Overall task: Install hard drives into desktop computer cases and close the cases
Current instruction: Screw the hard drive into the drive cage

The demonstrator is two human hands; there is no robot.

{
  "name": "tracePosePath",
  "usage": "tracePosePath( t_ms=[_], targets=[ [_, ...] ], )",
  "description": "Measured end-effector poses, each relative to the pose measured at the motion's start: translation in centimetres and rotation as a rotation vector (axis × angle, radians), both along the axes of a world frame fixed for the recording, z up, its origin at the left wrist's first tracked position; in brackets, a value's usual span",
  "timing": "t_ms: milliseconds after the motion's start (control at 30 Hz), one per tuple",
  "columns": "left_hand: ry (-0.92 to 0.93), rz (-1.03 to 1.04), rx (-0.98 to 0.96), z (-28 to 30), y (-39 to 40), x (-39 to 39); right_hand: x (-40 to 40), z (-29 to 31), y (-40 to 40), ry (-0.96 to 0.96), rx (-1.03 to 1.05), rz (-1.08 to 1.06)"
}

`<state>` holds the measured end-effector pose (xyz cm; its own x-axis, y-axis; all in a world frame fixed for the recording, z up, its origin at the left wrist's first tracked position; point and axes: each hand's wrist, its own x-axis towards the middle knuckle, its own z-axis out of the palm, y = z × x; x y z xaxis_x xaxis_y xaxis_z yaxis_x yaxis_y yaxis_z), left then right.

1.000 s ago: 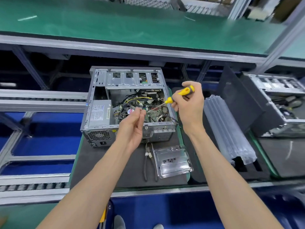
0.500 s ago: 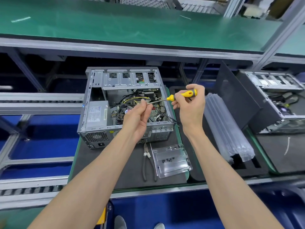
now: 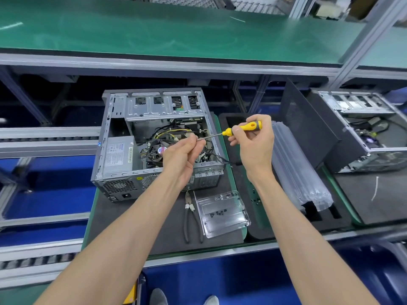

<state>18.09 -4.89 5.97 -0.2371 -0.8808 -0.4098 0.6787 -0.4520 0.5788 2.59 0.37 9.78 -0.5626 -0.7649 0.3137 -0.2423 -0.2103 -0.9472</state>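
A dark grey foam mat [image 3: 123,227] lies on the near bench. On it, a pair of pliers with black handles [image 3: 191,219] rests closed, handles pointing toward the viewer. Just to their right sits a clear plastic tray [image 3: 222,213] holding a few small dark screws. Further right, a black foam insert [image 3: 262,219] with cut-out slots carries a bundle of clear air-column packing [image 3: 297,168], lying lengthwise. A white cable tie [image 3: 375,188] lies on another dark mat at far right. Above and behind, a green-topped shelf [image 3: 154,34] runs across the view on a grey metal frame. Roller conveyor rails [image 3: 44,137] extend to the left, over blue flooring [image 3: 50,194].
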Motion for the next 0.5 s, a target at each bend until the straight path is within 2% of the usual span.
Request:
tracePosePath(
  t_ms=[100, 200, 300, 400, 500],
  targets=[
    [0.001, -0.013, -0.011, 0.1, 0.3, -0.6, -0.4, -0.3, 0.2, -0.061, 0.007, -0.032],
    [-0.009, -0.028, -0.033, -0.1, 0.8, -0.9, -1.0, -0.7, 0.4, -0.220, -0.022, -0.084],
    [-0.102, -0.185, -0.066, -2.0, 2.8, -0.6, -2.4, -1.3, 1.0, -0.346, -0.030, -0.187],
    [-0.177, -0.358, -0.018, -5.4, 5.3, -0.7, -3.8, -2.9, 2.2, -0.352, 0.063, -0.251],
    [-0.398, -0.431, 0.080, -9.0, 6.8, -1.4, -4.6, -5.3, 3.5, -0.281, 0.186, -0.260]
  ],
)
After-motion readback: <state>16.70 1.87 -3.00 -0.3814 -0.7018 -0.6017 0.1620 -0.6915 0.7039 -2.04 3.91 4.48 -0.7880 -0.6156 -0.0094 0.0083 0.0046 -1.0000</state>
